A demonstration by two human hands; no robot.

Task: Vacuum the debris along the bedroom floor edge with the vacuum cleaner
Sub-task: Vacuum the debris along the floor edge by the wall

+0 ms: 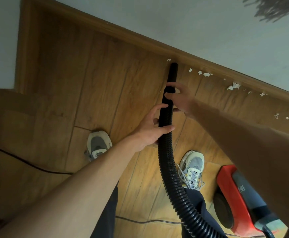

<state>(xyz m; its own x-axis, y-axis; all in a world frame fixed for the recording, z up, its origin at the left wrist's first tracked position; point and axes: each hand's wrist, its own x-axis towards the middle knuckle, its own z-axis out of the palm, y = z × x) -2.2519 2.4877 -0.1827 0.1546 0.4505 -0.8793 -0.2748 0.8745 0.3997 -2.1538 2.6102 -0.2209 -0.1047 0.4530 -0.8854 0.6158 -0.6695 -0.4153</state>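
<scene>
At lower right, the red plastic vacuum cleaner body [229, 191] is partly covered by a forearm and cut off by the frame; its white lettering is too blurred to be read. The black ribbed hose [166, 152] is gripped mid-frame by the left hand [150, 127], and just above by the right hand [180, 98]. Its mouth is held at the foot of the brown wooden skirting board [140, 37], with white paper scraps [233, 86] strung along it rightward. Bare wood-plank floor [71, 74] is left open at upper left.
</scene>
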